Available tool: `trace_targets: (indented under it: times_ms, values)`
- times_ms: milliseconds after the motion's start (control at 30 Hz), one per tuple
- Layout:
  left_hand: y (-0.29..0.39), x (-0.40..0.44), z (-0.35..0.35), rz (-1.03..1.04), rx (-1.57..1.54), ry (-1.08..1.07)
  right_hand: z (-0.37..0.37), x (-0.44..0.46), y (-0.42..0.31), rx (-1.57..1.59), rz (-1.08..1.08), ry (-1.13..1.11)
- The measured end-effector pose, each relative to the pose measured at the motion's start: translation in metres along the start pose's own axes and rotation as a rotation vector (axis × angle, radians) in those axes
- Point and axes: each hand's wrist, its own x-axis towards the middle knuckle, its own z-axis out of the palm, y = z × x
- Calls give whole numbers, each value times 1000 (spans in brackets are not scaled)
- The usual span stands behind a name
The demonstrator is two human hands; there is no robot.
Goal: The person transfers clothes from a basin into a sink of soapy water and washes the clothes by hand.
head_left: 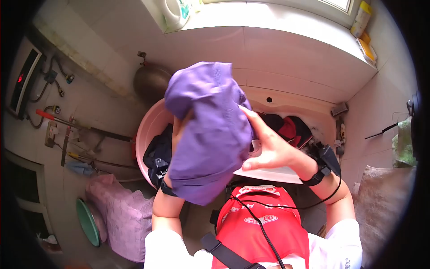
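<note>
Between left hand (178, 129) and right hand (272, 145): crumpled purple fabric garment (210, 134) | right spread wide against its edge | left mostly hidden, I can't tell grip | loose right contact could let it slip

The crumpled purple cloth (208, 134) looks matt. The round pink plastic tub (147, 130) at nine o'clock looks smooth

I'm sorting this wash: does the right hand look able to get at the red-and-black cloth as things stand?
Probably yes: the red-and-black cloth shows uncovered just beyond the right hand, though that hand may first need to leave the purple cloth.
</note>
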Motion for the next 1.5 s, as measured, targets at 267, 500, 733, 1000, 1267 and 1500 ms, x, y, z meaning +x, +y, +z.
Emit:
trace_targets:
  times_ms: [267, 500, 733, 1000, 1267, 1500]
  values:
    - [64, 3, 54, 177, 105, -482, 13, -16, 50, 1129, 349, 282]
    - [21, -7, 51, 493, 793, -532, 1, -39, 41, 727, 168, 196]
    - [-1, -12, 44, 614, 911, -475, -24, -41, 44, -640, 85, 228]
    - [16, -2, 32, 582, 950, -306, -49, -57, 45, -1, 188, 55]
    - [40, -13, 41, 243, 730, -986, -55, -89, 21, -233, 197, 354]
    - [-14, -13, 64, 335, 616, -607, -53, -94, 20, -171, 243, 322]
